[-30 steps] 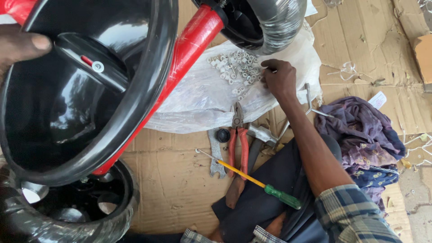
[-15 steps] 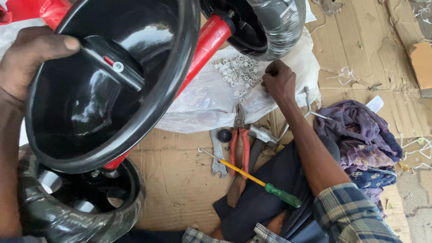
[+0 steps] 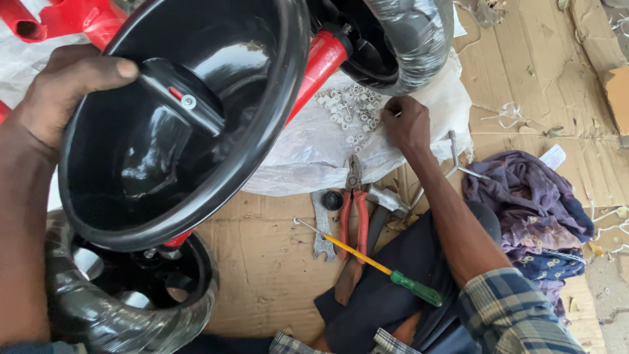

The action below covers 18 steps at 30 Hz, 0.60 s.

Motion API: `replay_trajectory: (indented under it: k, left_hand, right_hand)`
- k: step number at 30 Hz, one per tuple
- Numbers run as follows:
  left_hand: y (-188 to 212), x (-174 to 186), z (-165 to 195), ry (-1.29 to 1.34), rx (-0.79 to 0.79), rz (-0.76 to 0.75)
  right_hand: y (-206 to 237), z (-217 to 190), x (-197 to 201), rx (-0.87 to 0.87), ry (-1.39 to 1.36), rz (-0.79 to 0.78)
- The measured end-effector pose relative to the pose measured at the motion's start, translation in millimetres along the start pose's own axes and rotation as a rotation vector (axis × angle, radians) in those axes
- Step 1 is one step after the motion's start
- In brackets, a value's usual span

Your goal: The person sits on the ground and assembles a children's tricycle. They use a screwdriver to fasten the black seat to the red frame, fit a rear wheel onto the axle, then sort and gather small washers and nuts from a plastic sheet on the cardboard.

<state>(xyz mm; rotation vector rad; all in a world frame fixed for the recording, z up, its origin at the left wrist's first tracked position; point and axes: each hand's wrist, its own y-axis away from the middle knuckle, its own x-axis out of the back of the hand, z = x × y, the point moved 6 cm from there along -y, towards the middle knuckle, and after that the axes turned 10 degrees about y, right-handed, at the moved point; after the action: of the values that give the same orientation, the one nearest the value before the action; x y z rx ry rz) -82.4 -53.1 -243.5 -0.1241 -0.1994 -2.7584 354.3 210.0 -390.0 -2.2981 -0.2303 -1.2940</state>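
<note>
My left hand (image 3: 62,92) grips the rim of a glossy black plastic bowl-shaped shell (image 3: 196,131), thumb laid over its edge beside a black bracket with a screw (image 3: 187,101). The shell sits on a red frame tube (image 3: 321,62) between two black wheels wrapped in film, one at the top (image 3: 413,39) and one at the lower left (image 3: 98,314). My right hand (image 3: 406,121) reaches to a heap of small white plastic pieces (image 3: 350,108) on a clear plastic bag (image 3: 308,151). Its fingers are bunched at the heap, and what they pinch is hidden.
On the cardboard floor (image 3: 262,275) lie red-handled pliers (image 3: 354,210), a flat spanner (image 3: 321,229), a screwdriver with a yellow shaft and green handle (image 3: 373,262) and a bent metal key (image 3: 452,157). A crumpled purple cloth (image 3: 524,203) lies at the right.
The black shell has shifted right and lower in view, and my left hand now shows fully on its rim. My right hand stays at the heap of white pieces.
</note>
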Motion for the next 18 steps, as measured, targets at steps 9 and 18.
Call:
replay_trajectory:
  k: [9,18]
  left_hand:
    - [-5,-27,14,0.18,-0.02,-0.177]
    - [-32,-88,18,-0.202,0.025,-0.14]
  right_hand:
    - [34,-14,26,-0.256,-0.436,-0.089]
    - [111,-36,49,-0.296,-0.646,-0.112]
